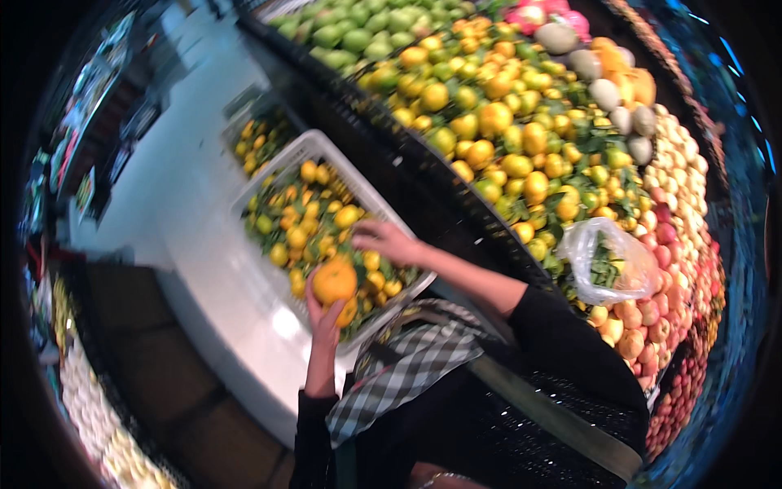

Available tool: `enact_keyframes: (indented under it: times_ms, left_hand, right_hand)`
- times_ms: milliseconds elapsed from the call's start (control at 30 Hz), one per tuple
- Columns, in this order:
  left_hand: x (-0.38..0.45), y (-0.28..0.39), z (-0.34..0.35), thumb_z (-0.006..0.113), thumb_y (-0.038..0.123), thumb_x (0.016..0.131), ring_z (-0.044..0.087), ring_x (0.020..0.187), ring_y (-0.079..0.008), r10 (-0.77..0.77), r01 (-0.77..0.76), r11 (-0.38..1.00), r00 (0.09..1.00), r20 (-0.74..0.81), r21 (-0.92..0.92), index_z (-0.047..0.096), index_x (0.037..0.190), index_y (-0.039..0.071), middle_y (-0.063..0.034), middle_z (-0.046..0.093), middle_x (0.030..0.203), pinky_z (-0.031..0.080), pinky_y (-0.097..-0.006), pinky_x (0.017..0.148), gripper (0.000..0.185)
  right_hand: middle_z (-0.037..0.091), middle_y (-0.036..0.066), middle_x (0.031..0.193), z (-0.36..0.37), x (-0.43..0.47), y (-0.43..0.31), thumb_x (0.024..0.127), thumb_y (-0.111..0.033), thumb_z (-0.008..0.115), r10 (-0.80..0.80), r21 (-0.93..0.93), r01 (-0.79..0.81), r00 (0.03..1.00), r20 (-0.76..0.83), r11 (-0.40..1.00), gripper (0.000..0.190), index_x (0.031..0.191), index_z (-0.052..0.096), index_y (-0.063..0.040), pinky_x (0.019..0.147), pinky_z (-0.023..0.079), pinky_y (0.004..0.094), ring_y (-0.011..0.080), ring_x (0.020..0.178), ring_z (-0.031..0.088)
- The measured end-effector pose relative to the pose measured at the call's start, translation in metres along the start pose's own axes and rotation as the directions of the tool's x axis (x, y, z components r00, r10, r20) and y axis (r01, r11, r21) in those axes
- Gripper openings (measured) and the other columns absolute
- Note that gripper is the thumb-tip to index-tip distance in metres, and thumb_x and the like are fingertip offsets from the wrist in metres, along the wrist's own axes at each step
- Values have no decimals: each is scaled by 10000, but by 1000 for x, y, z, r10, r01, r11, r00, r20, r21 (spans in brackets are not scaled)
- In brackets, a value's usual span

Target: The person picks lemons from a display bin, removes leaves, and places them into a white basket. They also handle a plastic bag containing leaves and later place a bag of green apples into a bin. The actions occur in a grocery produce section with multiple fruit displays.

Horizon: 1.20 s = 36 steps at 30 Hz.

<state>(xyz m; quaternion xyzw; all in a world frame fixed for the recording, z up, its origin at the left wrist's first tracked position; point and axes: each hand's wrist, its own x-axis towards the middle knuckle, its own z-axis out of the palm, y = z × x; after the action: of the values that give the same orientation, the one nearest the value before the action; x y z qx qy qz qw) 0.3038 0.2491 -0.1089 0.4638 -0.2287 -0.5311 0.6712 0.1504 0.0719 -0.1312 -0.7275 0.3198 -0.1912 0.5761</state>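
My left hand is closed around a large orange mandarin above a white plastic crate. A second orange fruit shows against its thumb; whether the hand holds that one too is unclear. Over the right side of the same crate, my right hand reaches in with fingers spread and slightly blurred, and no fruit shows in it. Inside the crate lie many smaller yellow-orange mandarins with green leaves. The crate's near end is close to my checked apron.
A dark-edged display stand on the right holds heaped mandarins, green fruit, melons and apples. An open clear plastic bag rests there. Another fruit crate stands farther off on the shiny floor.
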Motion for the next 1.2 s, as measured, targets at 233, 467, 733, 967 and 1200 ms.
enact_keyframes:
  times_ms: [233, 467, 733, 967, 1200]
  left_hand:
    - [19, 20, 10, 800, 99, 725, 475, 1246, -229, 56, -66, 995, 990, 132, 71, 354, 1439, 87, -97, 457, 1363, 373, -371, 1072, 842]
    - [38, 35, 45, 770, 200, 777, 563, 1135, -276, 97, -251, 756, 956, 275, 605, 440, 1380, 18, -155, 548, 1266, 442, -389, 990, 712]
    - [77, 49, 104, 638, 346, 886, 559, 1039, -353, 352, -537, 393, 838, 418, 746, 528, 1272, -10, -204, 543, 1197, 456, -425, 891, 537]
    - [119, 64, 149, 582, 244, 924, 508, 1142, -358, 583, -599, 169, 701, 411, 783, 528, 1274, -18, -200, 518, 1253, 397, -433, 987, 440]
    - [87, -5, 102, 621, 172, 898, 528, 1090, -343, 198, -410, 256, 908, 368, 875, 583, 1170, 17, -169, 547, 1146, 438, -421, 925, 315]
  right_hand:
    - [579, 89, 1251, 2, -27, -59, 992, -531, 403, 157, 640, -355, 925, 346, 681, 627, 1356, 490, -28, 899, 483, 323, 162, 1117, 557]
    - [512, 123, 1301, 14, -37, -37, 948, -507, 527, 88, 847, -464, 885, 458, 258, 596, 1376, 416, -109, 934, 512, 483, 257, 1180, 546]
    - [428, 185, 1415, -23, -26, -33, 915, -576, 520, -196, 821, -483, 875, 442, -306, 659, 1404, 413, -146, 1010, 346, 682, 390, 1294, 438]
    - [488, 198, 1348, -177, 23, -72, 801, -624, 637, -83, 986, 81, 994, -69, 146, 737, 1273, 500, -75, 988, 424, 595, 367, 1234, 499]
    - [630, 176, 1119, -410, 110, -10, 713, -591, 750, -309, -444, -121, 557, -771, 888, 718, 1125, 623, -16, 901, 483, 439, 323, 1031, 605]
